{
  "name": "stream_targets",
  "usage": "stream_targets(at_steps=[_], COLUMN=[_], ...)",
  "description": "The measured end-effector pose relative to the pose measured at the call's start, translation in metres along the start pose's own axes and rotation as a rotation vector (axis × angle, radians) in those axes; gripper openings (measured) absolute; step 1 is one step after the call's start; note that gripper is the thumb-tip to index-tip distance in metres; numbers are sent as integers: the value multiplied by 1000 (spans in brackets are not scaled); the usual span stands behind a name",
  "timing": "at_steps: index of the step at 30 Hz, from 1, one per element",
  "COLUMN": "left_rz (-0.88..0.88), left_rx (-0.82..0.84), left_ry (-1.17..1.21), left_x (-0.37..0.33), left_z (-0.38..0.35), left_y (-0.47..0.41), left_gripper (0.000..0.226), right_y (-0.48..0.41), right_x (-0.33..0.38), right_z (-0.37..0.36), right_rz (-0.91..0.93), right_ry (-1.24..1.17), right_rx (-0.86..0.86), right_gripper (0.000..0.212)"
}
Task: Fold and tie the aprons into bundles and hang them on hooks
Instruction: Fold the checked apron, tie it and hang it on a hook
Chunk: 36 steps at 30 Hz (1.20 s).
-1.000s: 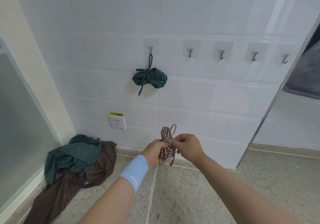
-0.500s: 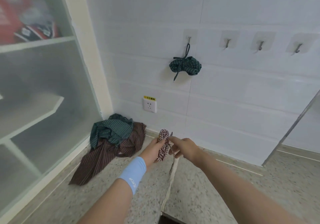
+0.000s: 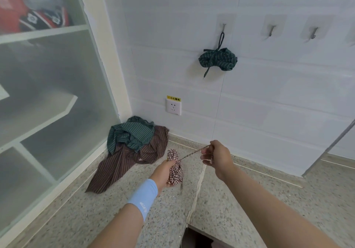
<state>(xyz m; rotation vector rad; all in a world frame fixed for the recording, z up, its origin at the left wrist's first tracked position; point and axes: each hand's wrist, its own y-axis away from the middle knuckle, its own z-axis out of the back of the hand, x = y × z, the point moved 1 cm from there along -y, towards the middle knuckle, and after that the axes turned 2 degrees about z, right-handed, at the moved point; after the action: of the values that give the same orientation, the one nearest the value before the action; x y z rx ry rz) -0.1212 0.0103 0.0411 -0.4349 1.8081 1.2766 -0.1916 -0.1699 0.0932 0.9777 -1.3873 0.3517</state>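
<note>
My left hand [image 3: 164, 172] grips a rolled red-checked apron bundle [image 3: 175, 169] above the counter. My right hand [image 3: 216, 156] pinches the bundle's strap [image 3: 192, 153], which runs taut up and to the right from the bundle. A green striped apron bundle [image 3: 219, 59] hangs by its loop from the leftmost wall hook [image 3: 223, 27]. Two bare hooks [image 3: 271, 30] [image 3: 314, 33] are fixed to the wall to its right. In the corner a loose green striped apron [image 3: 130, 133] lies on top of a brown striped apron [image 3: 123, 161].
A speckled stone counter [image 3: 240, 199] runs along the white tiled wall, with a seam down its middle. A wall socket [image 3: 173, 106] sits low on the wall. A frosted glass cabinet [image 3: 48, 94] stands at the left. A dark gap [image 3: 199, 238] opens at the counter's near edge.
My right hand has moved up and to the right, drawing the strap taut away from the bundle. The view has turned left and down, so fewer hooks show.
</note>
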Motion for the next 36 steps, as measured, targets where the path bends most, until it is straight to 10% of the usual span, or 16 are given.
stream_targets(at_steps=[5,7,13,22,31,36], left_rz=[55,82,207,216,-7,60], left_rx=[6,26,108,0,-103,-125], left_ry=[-5,-50,156,152,-282,-128], left_x=[2,7,34,93,120,125], left_z=[1,3,10,45,66,71], left_y=[-35,-57,-88,-113,-113,-118], left_gripper=[25,40,30,26,76,33], right_y=[-45,-59,-53,-72,-85,-84], right_x=[-28,-44,-97,-170,-198,-202], right_z=[1,-6,-44,-57,-65,-74], right_rz=[8,55,194,-134,-166,120], right_ry=[816,1058,852,496,870,1321], right_rx=[-50,33,100,191,388,495], right_gripper=[25,55,19,10,14,32])
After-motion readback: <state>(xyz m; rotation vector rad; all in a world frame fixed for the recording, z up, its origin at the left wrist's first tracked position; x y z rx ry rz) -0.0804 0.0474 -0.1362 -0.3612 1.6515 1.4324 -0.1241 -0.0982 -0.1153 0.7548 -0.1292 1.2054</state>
